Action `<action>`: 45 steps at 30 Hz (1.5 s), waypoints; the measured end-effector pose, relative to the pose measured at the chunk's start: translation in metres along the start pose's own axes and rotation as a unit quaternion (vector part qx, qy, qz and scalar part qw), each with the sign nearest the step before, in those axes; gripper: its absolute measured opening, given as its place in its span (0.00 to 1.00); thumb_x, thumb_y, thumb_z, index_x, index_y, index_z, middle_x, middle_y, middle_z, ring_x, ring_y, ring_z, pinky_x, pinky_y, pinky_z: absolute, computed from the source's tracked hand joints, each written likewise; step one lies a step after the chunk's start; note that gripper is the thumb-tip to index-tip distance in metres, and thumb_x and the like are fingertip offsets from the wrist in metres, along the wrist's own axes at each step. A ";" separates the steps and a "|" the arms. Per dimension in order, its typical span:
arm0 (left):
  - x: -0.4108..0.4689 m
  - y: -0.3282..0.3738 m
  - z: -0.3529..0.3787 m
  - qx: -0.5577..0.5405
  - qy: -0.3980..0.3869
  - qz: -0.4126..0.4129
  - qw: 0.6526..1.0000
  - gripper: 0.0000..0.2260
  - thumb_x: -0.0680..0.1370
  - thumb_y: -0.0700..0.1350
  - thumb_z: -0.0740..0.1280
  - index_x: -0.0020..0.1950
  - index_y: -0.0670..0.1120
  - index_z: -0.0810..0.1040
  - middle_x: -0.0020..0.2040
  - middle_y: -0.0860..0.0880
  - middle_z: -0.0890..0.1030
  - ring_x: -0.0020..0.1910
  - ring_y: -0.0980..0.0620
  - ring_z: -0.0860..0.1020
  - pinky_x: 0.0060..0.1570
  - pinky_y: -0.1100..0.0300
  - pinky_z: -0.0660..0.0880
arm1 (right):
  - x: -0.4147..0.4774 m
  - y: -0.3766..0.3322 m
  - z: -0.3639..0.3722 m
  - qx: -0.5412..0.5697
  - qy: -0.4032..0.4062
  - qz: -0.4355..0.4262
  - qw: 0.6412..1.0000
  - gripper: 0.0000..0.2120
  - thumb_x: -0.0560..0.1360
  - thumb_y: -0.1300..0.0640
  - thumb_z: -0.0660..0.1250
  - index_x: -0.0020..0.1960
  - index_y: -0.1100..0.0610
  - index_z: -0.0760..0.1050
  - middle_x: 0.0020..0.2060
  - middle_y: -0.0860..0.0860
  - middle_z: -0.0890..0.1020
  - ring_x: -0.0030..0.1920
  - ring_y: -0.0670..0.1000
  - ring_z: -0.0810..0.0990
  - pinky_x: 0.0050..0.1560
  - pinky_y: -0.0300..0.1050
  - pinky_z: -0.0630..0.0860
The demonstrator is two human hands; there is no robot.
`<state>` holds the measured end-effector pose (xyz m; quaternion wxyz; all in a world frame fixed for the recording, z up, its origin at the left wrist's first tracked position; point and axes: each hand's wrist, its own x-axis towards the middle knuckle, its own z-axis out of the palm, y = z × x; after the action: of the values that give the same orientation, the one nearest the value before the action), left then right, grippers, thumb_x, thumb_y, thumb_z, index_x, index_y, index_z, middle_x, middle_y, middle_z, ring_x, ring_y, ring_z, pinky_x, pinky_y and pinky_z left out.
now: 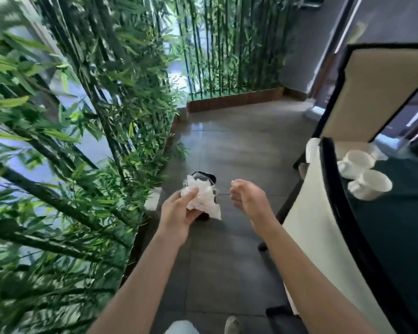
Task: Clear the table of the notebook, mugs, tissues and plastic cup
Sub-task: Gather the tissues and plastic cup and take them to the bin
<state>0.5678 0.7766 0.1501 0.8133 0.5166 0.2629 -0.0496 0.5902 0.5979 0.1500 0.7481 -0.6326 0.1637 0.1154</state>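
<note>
My left hand (179, 210) grips a clear plastic cup stuffed with crumpled white tissues (202, 197), held over the floor. Right behind the cup stands a small black bin (204, 177) with a dark liner, mostly hidden by the cup. My right hand (247, 197) hovers to the right of the cup, fingers loosely curled and holding nothing. Two white mugs (355, 165) (371, 184) lie on their sides on the dark green table (395, 225) at the right edge. The notebook is not in sight.
Bamboo plants (70, 141) fill the left side and the back, in wooden planters (234, 100). Two cream chairs with black trim (316, 225) (371, 92) stand between me and the table. A white scrap (152, 198) lies by the planter. Grey floor tiles (227, 145) stretch ahead.
</note>
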 end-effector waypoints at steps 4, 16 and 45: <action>0.049 0.010 -0.006 -0.004 0.028 -0.019 0.999 0.06 0.79 0.37 0.71 0.55 0.41 0.83 0.52 0.39 0.83 0.51 0.42 0.82 0.47 0.49 0.82 | 0.050 0.002 0.011 -0.028 -0.010 0.018 0.999 0.02 0.81 0.59 0.66 0.50 0.57 0.74 0.38 0.54 0.72 0.38 0.50 0.70 0.41 0.42 0.71; 0.287 0.025 -0.048 0.044 0.061 -0.129 0.989 0.02 0.79 0.36 0.72 0.48 0.42 0.82 0.45 0.42 0.84 0.45 0.45 0.82 0.44 0.51 0.82 | 0.263 0.035 0.092 -0.055 0.038 0.098 0.993 0.10 0.82 0.58 0.66 0.42 0.51 0.74 0.34 0.48 0.75 0.35 0.48 0.73 0.37 0.39 0.72; 0.711 -0.314 -0.101 0.395 0.133 -0.204 0.886 0.21 0.74 0.51 0.75 0.67 0.48 0.81 0.61 0.45 0.84 0.58 0.45 0.82 0.61 0.52 0.78 | 0.634 0.412 0.055 -0.095 0.060 0.289 0.951 0.07 0.82 0.49 0.66 0.47 0.49 0.78 0.50 0.55 0.85 0.52 0.56 0.85 0.52 0.52 0.82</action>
<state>1.0282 0.8550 -0.4787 0.4715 0.7321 0.4264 -0.2448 1.0219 0.7012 -0.4644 0.6083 -0.6320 0.3721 0.3035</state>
